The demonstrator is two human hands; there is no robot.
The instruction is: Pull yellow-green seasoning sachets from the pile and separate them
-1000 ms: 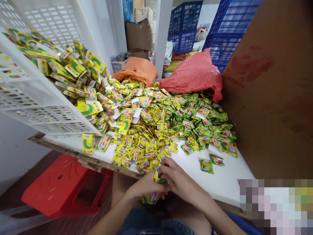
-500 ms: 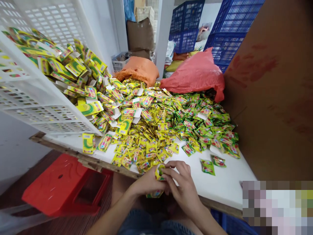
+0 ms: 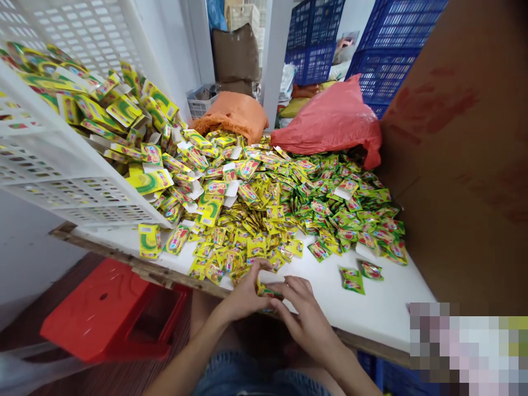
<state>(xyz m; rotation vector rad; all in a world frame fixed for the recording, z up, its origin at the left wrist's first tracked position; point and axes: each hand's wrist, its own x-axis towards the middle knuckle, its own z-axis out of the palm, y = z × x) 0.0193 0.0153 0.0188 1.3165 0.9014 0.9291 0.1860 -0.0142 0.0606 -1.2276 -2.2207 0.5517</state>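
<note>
Over the table's front edge, a small yellow-green cardboard box (image 3: 264,290) is held between both hands, a white flap showing at its top. My left hand (image 3: 245,294) grips its left side, thumb and fingers wrapped round it. The fingertips of my right hand (image 3: 303,305) press on the flap and right side. The fingers hide much of the box, and its contents cannot be seen. Just beyond the hands lies a heap of yellow sachets (image 3: 256,246), with green sachets (image 3: 330,212) to the right. Two loose green sachets (image 3: 352,279) lie nearer on the white tabletop (image 3: 371,313).
At left, a tilted white crate (image 3: 82,190) spills small yellow boxes (image 3: 124,110) onto the table. An orange sack (image 3: 233,113) and a red bag (image 3: 330,121) lie behind the heap. A large cardboard box (image 3: 462,165) walls the right side. A red stool (image 3: 99,313) stands below left.
The sachet-like yellow and green piece between my fingers is no longer visible. The box has come up between the hands, its white flap now showing. My left hand has shifted slightly left.
</note>
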